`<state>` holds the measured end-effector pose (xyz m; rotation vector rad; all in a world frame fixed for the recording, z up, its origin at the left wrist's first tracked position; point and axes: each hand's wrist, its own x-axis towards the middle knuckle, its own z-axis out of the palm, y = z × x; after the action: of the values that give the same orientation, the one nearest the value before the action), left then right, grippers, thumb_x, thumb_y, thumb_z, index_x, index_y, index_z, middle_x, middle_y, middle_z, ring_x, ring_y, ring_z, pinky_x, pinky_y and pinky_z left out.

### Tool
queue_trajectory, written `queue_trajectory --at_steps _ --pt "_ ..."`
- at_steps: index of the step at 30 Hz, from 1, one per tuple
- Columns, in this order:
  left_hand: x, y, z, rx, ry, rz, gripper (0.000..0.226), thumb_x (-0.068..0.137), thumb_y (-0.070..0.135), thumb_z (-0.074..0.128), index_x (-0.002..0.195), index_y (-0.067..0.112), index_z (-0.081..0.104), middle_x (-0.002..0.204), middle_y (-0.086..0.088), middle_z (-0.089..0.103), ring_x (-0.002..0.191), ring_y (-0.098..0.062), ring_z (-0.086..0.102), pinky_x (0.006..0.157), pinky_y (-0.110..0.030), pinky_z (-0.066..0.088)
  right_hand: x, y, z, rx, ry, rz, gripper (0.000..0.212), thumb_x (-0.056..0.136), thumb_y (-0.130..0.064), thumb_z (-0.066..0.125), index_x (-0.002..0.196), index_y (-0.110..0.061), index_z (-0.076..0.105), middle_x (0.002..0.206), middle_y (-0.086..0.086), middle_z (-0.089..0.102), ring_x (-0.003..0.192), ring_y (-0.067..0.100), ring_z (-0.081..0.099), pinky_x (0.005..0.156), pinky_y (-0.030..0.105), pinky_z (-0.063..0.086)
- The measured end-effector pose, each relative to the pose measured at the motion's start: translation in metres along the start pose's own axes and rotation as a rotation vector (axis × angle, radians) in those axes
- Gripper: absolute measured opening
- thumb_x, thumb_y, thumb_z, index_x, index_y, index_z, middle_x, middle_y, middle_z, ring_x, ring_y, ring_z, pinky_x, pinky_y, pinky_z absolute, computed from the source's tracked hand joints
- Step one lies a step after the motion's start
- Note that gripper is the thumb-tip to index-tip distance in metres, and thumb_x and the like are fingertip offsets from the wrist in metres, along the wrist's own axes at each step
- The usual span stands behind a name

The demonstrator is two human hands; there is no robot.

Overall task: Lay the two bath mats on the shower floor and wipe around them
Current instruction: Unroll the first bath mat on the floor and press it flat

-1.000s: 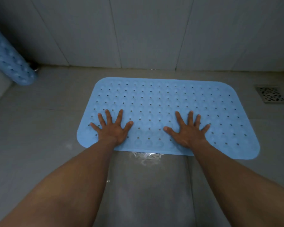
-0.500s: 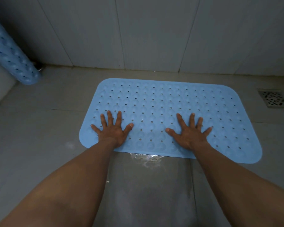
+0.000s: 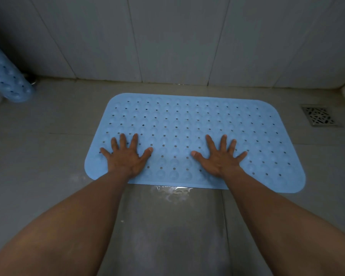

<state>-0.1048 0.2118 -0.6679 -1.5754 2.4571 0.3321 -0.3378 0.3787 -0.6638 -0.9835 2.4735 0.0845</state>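
Under both palms, flat mat (image 3: 187, 126) lying on shower floor (image 3: 48, 156), long axis 9-to-3. Left hand (image 3: 126, 158), right hand (image 3: 219, 158) pressing, fingers (image 3: 223, 140) splayed, gripping nothing. Rolled mat (image 3: 6, 80) waiting at 10 o'clock, nearer left hand.

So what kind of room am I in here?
Most likely a shower or bathroom: tiled walls, a metal floor drain, and a blue perforated bath mat lying on the wet floor.

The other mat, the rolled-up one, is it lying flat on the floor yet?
No, the second bath mat is rolled up, leaning in the left corner, away from the flat mat.
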Motion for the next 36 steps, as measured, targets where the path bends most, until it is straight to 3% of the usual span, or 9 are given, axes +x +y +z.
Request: queue_trajectory --at_steps 3,7,10,14,17,21,25,36 --pt "0.014 0.002 -0.015 0.154 0.181 0.019 0.073 0.091 0.075 0.012 0.144 0.031 0.037 0.148 -0.014 0.039 0.136 -0.038 0.032 0.111 -0.061 0.019 0.009 -0.019 -0.003 0.008 0.113 -0.038 0.093 0.081 -0.087 0.006 0.157 -0.035 -0.007 0.164 0.014 -0.017 0.148 0.037 -0.024 0.108 0.073 -0.014" --pt "0.065 0.000 -0.038 0.148 0.219 0.038 0.063 0.098 0.062 0.020 0.139 0.020 0.042 0.139 -0.019 0.048 0.130 -0.040 0.038 0.106 -0.056 0.030 0.045 -0.064 -0.017 0.014 0.175 -0.161 0.082 0.091 -0.077 0.010 0.158 -0.031 -0.005 0.165 0.009 -0.015 0.150 0.032 -0.019 0.111 0.069 -0.014" --pt "0.110 -0.003 -0.042 0.028 0.223 0.145 0.060 0.100 0.057 0.026 0.147 0.020 0.036 0.148 -0.019 0.040 0.138 -0.039 0.032 0.111 -0.057 0.028 0.083 -0.101 -0.030 -0.027 0.216 -0.252 0.078 0.095 -0.071 0.011 0.159 -0.028 -0.003 0.166 0.007 -0.013 0.151 0.029 -0.016 0.114 0.066 -0.014" --pt "0.160 -0.002 -0.039 -0.017 0.106 0.176 0.061 0.102 0.056 0.016 0.158 0.033 0.007 0.167 -0.007 0.005 0.153 -0.030 -0.002 0.120 -0.058 0.001 0.131 -0.149 -0.043 -0.018 0.203 -0.338 0.073 0.101 -0.060 0.012 0.159 -0.019 -0.001 0.166 0.003 -0.011 0.152 0.024 -0.013 0.116 0.063 -0.011" --pt "0.173 0.001 -0.026 -0.020 0.092 0.156 0.060 0.101 0.056 0.010 0.157 0.039 -0.004 0.167 -0.001 -0.007 0.152 -0.029 -0.010 0.119 -0.059 -0.007 0.148 -0.163 -0.033 -0.012 0.182 -0.328 0.069 0.102 -0.056 0.012 0.159 -0.019 -0.002 0.167 0.000 -0.010 0.152 0.022 -0.013 0.116 0.063 -0.009" --pt "0.175 0.001 -0.016 -0.040 0.129 0.130 0.064 0.098 0.063 0.009 0.157 0.041 -0.003 0.167 0.003 -0.008 0.153 -0.025 -0.010 0.120 -0.056 -0.009 0.151 -0.164 -0.017 -0.056 0.255 -0.296 0.068 0.100 -0.059 0.009 0.159 -0.025 -0.001 0.167 -0.001 -0.007 0.152 0.021 -0.011 0.117 0.062 -0.009" --pt "0.175 0.003 -0.019 -0.055 0.142 0.118 0.065 0.098 0.063 0.013 0.157 0.040 0.000 0.167 0.003 -0.007 0.153 -0.025 -0.010 0.120 -0.057 -0.006 0.152 -0.170 -0.027 -0.048 0.188 -0.287 0.070 0.100 -0.058 0.012 0.159 -0.023 -0.004 0.166 -0.001 -0.010 0.152 0.023 -0.014 0.116 0.063 -0.009" --pt "0.174 0.007 -0.017 0.004 0.139 0.092 0.065 0.097 0.061 0.003 0.156 0.038 -0.011 0.166 0.001 -0.014 0.152 -0.027 -0.014 0.120 -0.057 -0.007 0.155 -0.169 -0.021 -0.082 0.247 -0.313 0.068 0.101 -0.056 0.007 0.158 -0.021 -0.007 0.167 0.002 -0.009 0.152 0.025 -0.013 0.116 0.065 -0.009"
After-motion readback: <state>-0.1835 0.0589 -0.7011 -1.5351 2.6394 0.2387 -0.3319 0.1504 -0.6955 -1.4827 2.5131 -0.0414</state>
